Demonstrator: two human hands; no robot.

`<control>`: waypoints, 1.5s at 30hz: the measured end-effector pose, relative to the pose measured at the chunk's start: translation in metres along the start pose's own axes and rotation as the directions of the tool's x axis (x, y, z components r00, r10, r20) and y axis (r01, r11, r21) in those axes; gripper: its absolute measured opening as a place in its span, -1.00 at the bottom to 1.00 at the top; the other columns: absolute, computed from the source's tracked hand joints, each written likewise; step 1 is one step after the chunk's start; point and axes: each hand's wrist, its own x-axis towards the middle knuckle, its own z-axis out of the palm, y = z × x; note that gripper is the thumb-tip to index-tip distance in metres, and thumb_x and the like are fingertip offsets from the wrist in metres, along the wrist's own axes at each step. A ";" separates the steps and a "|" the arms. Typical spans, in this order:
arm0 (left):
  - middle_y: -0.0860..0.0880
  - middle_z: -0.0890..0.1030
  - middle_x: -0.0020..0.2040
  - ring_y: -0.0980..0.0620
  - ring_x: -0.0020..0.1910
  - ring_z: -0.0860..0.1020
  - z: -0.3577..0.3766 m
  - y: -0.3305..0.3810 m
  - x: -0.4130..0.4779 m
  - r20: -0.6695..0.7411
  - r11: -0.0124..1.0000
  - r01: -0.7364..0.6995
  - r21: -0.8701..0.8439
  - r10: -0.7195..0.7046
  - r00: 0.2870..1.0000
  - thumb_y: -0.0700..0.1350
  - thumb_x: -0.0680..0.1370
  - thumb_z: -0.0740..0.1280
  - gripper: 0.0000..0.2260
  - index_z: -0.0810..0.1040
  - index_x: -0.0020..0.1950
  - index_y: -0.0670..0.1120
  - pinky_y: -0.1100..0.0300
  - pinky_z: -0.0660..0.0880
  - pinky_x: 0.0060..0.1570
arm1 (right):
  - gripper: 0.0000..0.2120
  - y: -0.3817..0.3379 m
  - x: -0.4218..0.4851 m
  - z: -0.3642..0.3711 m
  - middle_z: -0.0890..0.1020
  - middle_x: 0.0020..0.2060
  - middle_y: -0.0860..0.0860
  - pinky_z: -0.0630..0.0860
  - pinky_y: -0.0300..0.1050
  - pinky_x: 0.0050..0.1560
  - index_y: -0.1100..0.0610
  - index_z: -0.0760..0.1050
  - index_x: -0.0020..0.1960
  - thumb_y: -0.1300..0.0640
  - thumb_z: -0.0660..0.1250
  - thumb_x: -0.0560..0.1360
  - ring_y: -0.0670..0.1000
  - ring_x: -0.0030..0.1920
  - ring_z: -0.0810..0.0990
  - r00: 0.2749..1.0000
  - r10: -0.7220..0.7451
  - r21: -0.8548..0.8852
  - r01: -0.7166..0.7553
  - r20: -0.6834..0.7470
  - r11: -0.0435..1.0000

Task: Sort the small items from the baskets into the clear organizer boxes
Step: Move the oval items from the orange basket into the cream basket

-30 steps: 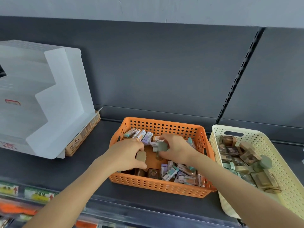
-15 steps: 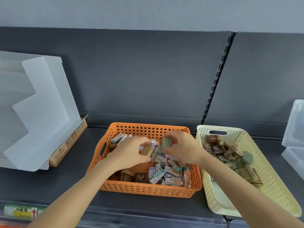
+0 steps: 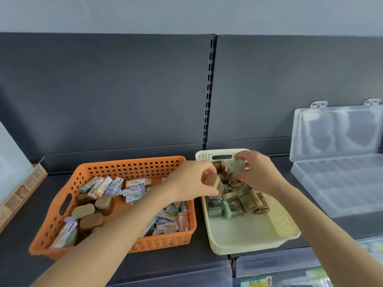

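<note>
Whereas 0.5 s ago both hands worked over the orange basket (image 3: 128, 162), they are now above the far end of the cream basket (image 3: 248, 241). Left hand (image 3: 192, 181): fingers curled, pinching a tan block (image 3: 214, 181). Right hand (image 3: 257, 170): fingers pinching a grey-green block (image 3: 239, 165). Clear organizer box (image 3: 335, 183), lid up, newly in view right of the cream basket, apart from it. Cream basket's near floor lies bare; its near rim sits at the front edge of the shelf (image 3: 16, 245).
</note>
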 end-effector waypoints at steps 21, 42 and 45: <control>0.15 0.43 0.35 0.21 0.29 0.38 -0.010 -0.015 -0.007 -0.047 0.994 0.036 0.103 -0.031 0.998 0.11 0.44 0.42 -0.46 0.38 0.39 0.09 0.33 0.30 0.14 | -0.58 -0.009 0.002 0.009 0.57 0.15 -0.08 0.39 -0.28 -0.03 0.02 0.47 0.29 -0.05 0.38 0.46 -0.11 0.04 0.51 0.991 -0.122 0.019 0.121 0.054 0.992; 0.28 0.46 0.12 0.32 0.07 0.46 -0.071 -0.133 -0.159 -0.039 0.917 0.392 0.068 -0.390 0.920 0.04 0.42 0.47 -0.59 0.49 0.25 0.13 0.48 0.40 -0.03 | -0.63 -0.167 -0.002 0.130 0.59 -0.10 0.02 0.47 -0.17 -0.18 0.21 0.52 0.11 -0.07 0.34 0.49 0.05 -0.12 0.54 0.589 -0.410 0.082 0.502 0.696 0.861; 0.23 0.49 0.07 0.33 -0.02 0.45 -0.074 -0.137 -0.160 -0.007 0.916 0.382 0.119 -0.384 0.923 0.06 0.44 0.44 -0.69 0.55 0.17 0.12 0.43 0.40 -0.05 | -0.61 -0.173 -0.002 0.141 0.62 -0.18 0.12 0.49 -0.01 -0.15 0.26 0.54 -0.05 -0.11 0.30 0.51 0.12 -0.18 0.58 0.529 -0.372 0.084 0.489 0.763 0.868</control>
